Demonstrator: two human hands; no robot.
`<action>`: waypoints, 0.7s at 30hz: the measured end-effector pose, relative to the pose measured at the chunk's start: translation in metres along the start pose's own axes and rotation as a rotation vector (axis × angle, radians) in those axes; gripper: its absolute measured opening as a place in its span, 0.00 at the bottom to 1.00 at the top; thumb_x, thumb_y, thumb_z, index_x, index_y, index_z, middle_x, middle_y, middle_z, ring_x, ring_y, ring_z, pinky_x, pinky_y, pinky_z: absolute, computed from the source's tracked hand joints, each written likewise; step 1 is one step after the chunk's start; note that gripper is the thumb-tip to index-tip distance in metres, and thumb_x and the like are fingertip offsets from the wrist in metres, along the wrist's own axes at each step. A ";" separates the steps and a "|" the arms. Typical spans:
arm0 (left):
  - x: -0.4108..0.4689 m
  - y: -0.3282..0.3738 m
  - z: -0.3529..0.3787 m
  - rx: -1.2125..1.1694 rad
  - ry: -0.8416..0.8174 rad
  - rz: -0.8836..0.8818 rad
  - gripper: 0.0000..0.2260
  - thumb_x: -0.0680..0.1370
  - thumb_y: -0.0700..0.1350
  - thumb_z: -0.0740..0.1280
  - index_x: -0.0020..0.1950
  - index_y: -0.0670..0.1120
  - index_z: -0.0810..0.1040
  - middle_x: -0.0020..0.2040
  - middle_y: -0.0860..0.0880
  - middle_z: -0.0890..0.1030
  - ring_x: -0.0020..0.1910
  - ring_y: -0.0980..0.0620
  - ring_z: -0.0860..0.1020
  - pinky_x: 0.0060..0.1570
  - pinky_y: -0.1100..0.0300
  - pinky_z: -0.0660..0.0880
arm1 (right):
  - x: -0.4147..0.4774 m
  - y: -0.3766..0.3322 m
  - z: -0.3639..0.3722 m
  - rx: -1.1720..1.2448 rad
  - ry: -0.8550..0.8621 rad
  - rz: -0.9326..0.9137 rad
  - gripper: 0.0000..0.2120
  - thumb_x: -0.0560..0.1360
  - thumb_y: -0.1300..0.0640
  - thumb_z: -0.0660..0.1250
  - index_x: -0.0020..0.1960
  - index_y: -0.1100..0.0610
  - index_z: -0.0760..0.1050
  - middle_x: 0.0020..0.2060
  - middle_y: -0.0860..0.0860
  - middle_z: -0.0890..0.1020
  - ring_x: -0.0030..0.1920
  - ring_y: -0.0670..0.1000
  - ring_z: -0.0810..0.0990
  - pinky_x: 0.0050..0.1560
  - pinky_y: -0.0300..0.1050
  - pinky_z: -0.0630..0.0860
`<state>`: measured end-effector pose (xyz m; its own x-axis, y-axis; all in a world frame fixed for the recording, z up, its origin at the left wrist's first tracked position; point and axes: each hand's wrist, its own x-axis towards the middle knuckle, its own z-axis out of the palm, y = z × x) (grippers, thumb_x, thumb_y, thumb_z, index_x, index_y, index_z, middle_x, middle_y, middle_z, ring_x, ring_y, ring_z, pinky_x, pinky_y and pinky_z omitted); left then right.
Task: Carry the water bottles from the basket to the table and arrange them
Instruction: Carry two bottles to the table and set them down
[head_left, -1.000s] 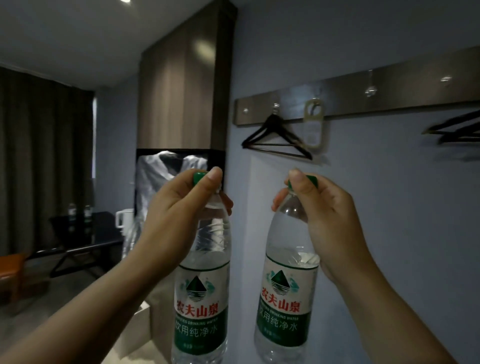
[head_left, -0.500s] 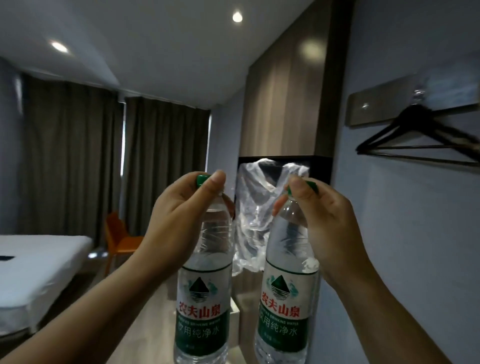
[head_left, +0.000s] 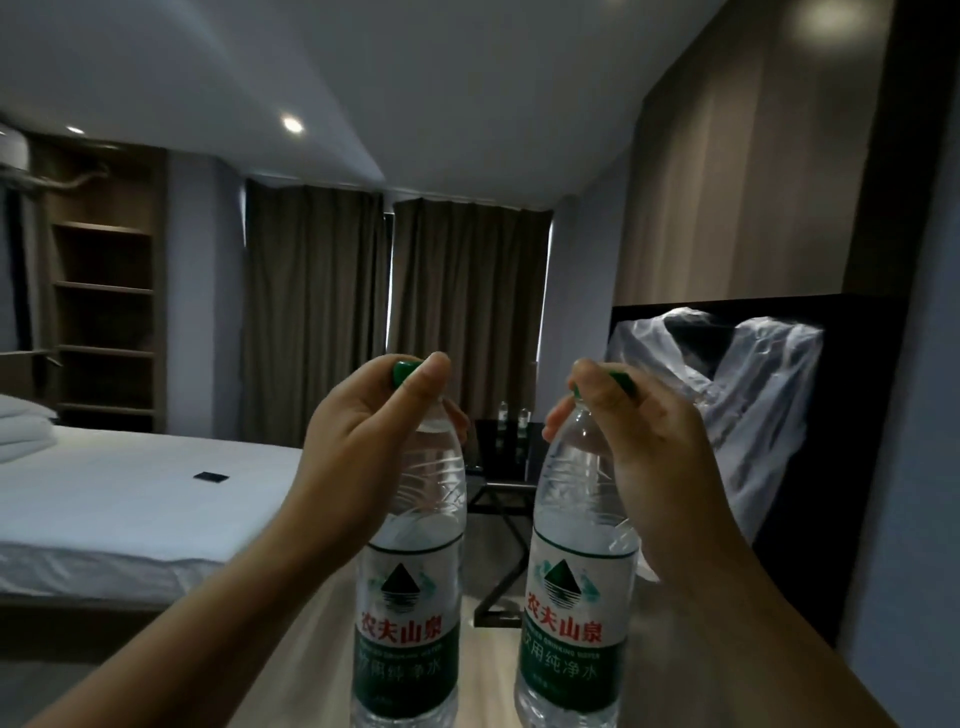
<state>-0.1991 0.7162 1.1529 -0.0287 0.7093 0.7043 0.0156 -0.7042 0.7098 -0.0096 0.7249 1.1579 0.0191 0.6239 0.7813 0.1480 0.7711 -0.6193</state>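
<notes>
Left grip (head_left: 374, 447): pinches the left water bottle (head_left: 410, 597) at its green cap.
Right grip (head_left: 639, 447): pinches the right water bottle (head_left: 576, 597) likewise.
Bottles: hanging near, far surface (head_left: 504, 467) ahead.
Risk: cap-only holds; swinging could drop one.

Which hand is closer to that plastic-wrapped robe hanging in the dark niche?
Right. The right hand, gripping the cap of the right bottle, sits just left of the robe; the left hand, on the left bottle, is farther left.
</notes>
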 end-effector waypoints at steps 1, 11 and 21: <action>0.006 -0.007 -0.006 0.005 0.009 -0.001 0.15 0.70 0.58 0.64 0.40 0.47 0.78 0.36 0.46 0.82 0.35 0.46 0.82 0.35 0.58 0.80 | 0.006 0.008 0.007 0.016 -0.006 0.006 0.15 0.75 0.45 0.62 0.43 0.57 0.78 0.36 0.53 0.84 0.38 0.54 0.83 0.43 0.46 0.80; 0.082 -0.088 -0.081 0.042 0.041 0.012 0.17 0.70 0.58 0.64 0.41 0.44 0.77 0.35 0.47 0.82 0.35 0.47 0.81 0.36 0.57 0.79 | 0.076 0.090 0.101 0.081 -0.034 -0.007 0.16 0.76 0.48 0.62 0.44 0.60 0.78 0.36 0.53 0.84 0.36 0.50 0.83 0.38 0.34 0.78; 0.166 -0.171 -0.141 0.048 0.045 0.008 0.17 0.71 0.57 0.64 0.42 0.42 0.78 0.36 0.45 0.82 0.37 0.44 0.81 0.38 0.55 0.79 | 0.143 0.169 0.180 0.126 -0.030 -0.016 0.15 0.76 0.48 0.62 0.44 0.60 0.77 0.36 0.54 0.84 0.37 0.51 0.83 0.42 0.37 0.80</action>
<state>-0.3470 0.9503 1.1474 -0.0736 0.7010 0.7094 0.0634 -0.7066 0.7048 -0.1597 0.9675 1.1510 -0.0126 0.6135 0.7896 0.0223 0.7896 -0.6132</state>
